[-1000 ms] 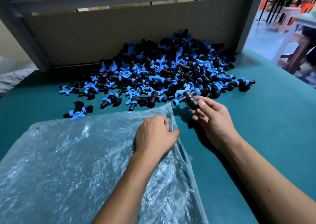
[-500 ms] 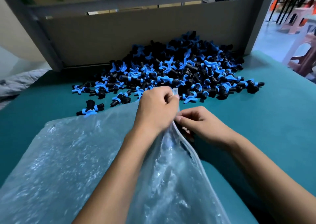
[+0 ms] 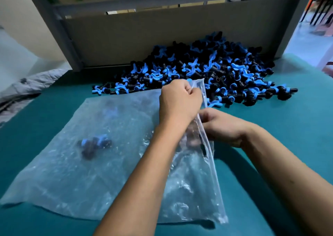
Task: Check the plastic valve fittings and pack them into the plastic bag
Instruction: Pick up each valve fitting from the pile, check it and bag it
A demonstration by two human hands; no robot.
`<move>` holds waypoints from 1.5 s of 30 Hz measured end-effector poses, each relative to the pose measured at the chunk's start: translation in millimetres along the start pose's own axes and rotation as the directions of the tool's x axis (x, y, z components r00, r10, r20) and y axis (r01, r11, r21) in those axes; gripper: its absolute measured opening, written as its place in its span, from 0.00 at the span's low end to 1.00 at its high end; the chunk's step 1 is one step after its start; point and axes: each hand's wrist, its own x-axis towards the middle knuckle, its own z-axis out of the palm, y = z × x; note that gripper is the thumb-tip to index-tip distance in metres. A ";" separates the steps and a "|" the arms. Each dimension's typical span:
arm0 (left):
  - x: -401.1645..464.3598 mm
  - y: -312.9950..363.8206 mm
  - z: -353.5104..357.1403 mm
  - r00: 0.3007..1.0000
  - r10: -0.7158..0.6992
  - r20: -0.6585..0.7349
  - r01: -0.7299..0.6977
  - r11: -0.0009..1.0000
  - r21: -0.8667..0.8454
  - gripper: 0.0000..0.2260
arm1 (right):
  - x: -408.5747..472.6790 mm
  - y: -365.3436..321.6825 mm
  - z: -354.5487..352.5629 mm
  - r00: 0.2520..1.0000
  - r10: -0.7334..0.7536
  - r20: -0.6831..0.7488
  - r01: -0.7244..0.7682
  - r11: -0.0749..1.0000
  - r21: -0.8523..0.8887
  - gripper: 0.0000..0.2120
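I see the left hand pinching the crinkly clear plastic bag on the teal desk; right hand at bag mouth, grip unclear; black/blue valve fittings piled behind bag.

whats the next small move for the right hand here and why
Probably draw the right hand out of the bag mouth and reach to the pile of fittings for another. The left hand grips the plastic bag edge, lifting it open, and only a few fittings show inside.
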 end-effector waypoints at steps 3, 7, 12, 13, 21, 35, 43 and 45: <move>-7.1 -22.2 19.3 0.995 -0.094 -0.037 0.091 0.993 -0.069 0.13 | -4.1 13.9 -32.8 0.911 0.006 -0.412 0.000 1.000 0.015 0.07; -22.1 -41.8 47.2 0.969 -0.237 -0.068 0.228 0.966 -0.119 0.14 | 9.1 37.9 -59.7 0.486 -0.412 -0.771 -0.411 0.670 -0.618 0.08; -23.9 -57.2 62.3 0.886 -0.412 -0.212 0.388 0.910 -0.148 0.13 | 28.1 44.4 -68.8 0.687 -0.369 -0.626 -0.555 0.289 -0.780 0.21; -21.2 -58.6 63.2 0.875 -0.427 -0.227 0.402 0.903 -0.149 0.13 | 31.2 43.3 -70.8 0.689 -0.370 -0.623 -0.553 0.287 -0.782 0.19; -20.9 -67.1 75.4 0.997 -0.008 -0.073 0.007 1.000 -0.013 0.12 | 14.2 53.5 -73.8 0.479 -0.610 -0.631 -0.421 0.471 -0.775 0.12; -14.5 -69.0 69.9 0.924 -0.049 0.379 0.311 0.671 -0.673 0.11 | 6.9 54.9 -67.9 0.753 -0.314 -0.579 0.240 0.949 -0.202 0.13; -13.6 -73.2 73.0 0.958 -0.025 0.287 0.210 0.741 -0.638 0.06 | 5.9 55.3 -74.1 0.786 -0.210 -0.581 0.280 0.959 0.032 0.17; -12.1 -76.2 74.0 0.960 -0.071 0.271 0.232 0.743 -0.628 0.04 | 4.4 56.6 -76.1 0.791 -0.218 -0.572 0.331 0.938 0.100 0.14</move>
